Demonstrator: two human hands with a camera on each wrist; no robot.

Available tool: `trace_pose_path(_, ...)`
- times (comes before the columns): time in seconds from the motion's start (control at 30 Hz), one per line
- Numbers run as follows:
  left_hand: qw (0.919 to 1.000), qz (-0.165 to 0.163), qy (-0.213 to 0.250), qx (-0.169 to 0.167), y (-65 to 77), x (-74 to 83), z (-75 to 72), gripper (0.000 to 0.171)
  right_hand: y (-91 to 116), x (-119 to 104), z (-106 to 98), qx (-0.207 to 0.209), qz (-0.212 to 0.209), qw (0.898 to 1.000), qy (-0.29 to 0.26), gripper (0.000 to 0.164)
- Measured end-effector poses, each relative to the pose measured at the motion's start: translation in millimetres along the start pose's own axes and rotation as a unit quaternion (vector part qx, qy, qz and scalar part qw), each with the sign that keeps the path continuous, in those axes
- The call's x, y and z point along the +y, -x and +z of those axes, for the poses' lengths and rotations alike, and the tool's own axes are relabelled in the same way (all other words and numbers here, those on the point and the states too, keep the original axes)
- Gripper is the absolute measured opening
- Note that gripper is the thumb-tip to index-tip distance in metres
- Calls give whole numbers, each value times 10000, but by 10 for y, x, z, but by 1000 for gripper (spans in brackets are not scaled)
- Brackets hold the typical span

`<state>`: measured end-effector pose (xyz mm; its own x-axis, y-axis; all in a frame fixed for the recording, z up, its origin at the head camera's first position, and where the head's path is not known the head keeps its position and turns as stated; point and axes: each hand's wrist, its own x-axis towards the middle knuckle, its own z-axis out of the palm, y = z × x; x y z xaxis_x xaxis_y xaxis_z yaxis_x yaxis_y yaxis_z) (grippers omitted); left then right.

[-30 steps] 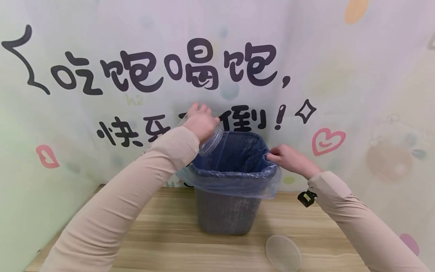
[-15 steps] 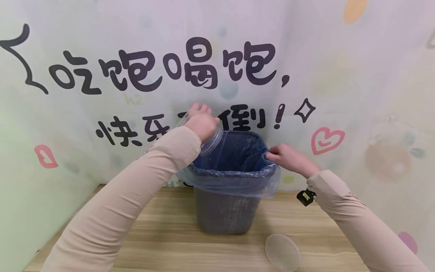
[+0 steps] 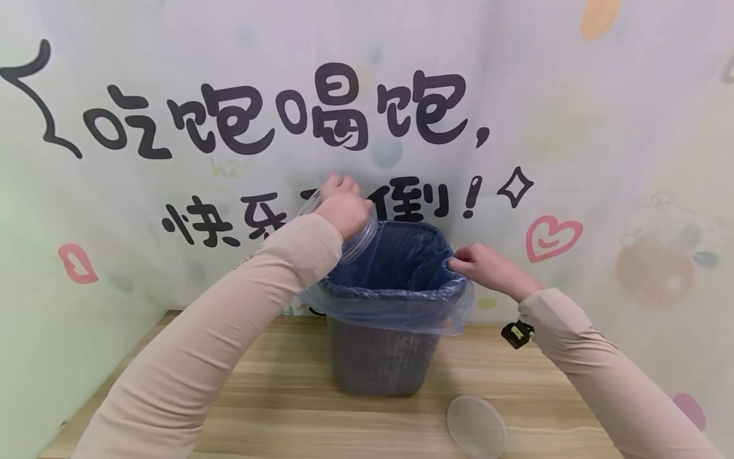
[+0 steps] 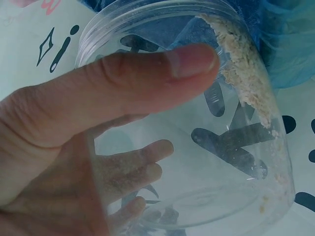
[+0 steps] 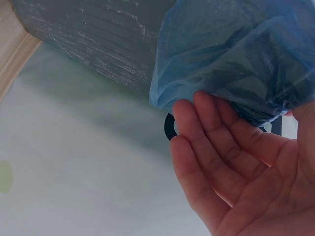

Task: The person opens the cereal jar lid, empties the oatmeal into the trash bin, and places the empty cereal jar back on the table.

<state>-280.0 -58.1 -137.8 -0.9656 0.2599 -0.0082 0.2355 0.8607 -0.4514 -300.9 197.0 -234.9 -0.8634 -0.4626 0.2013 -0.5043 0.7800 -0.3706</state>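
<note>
My left hand [image 3: 346, 207] grips a clear, round plastic jar [image 3: 362, 242], tipped with its mouth over the left side of the bin. In the left wrist view the thumb lies across the jar and the other fingers show through its far wall. Pale, flaky stuff [image 4: 248, 73] clings along one side of the jar, close to the mouth. The grey bin [image 3: 384, 363] stands upright, lined with a blue bag [image 3: 395, 312] folded over its rim. At the bin's right rim, my right hand [image 3: 487, 268] pinches the bag's edge, thumb inside and fingers outside.
A round, translucent lid [image 3: 477, 426] lies on the wood-grain table [image 3: 275, 382], in front of the bin to the right. Close behind the bin hangs a printed wall cloth [image 3: 573, 127] with large dark characters. A black device [image 3: 517, 333] sits at my right wrist.
My left hand and the jar shift very slightly to the right. The right hand, bin, bag and lid stay where they were.
</note>
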Motion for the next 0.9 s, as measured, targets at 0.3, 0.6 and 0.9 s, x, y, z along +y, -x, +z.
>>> trace_pose_path(0.3, 9999, -68, -61, -96, -30, 26, -7, 40, 0, 9, -3, 36, -62, 10000, 23, 33)
trace_pose_path(0.6, 9999, -37, -55, -78, -35, 21, -4, 38, -11, 13, 3, 24, -41, 10000, 24, 30)
trace_pose_path(0.9, 9998, 169, -106, 59, -7, 12, -2, 37, 9, 18, 4, -25, 28, 10000, 53, 30)
